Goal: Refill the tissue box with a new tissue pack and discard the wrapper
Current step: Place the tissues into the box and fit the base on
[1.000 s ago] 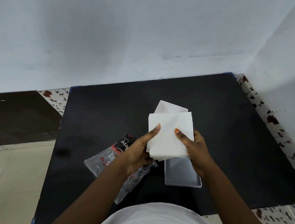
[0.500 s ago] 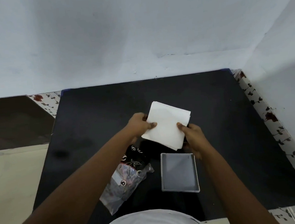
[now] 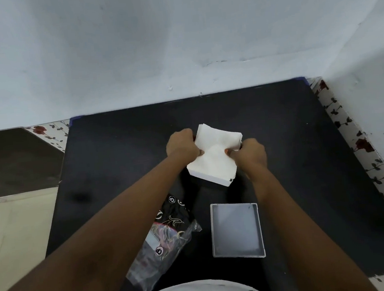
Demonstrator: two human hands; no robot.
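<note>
Empty wrapper (image 3: 165, 238) lies crumpled on the black worktop (image 3: 109, 166), near-left of centre, likely parked until discard; print is logo marks only, no readable brand. Left hand (image 3: 181, 146) has its grip closed on the left edge of the tissue stack (image 3: 214, 158), thumb pinching in. Stack sits mid-worktop over the white box part (image 3: 209, 178), squeezed at the waist, probably to fit inside. Right hand (image 3: 251, 154) grip likewise closed on the right edge. Other white box part (image 3: 236, 230) lies open-side-up nearer, well apart.
</note>
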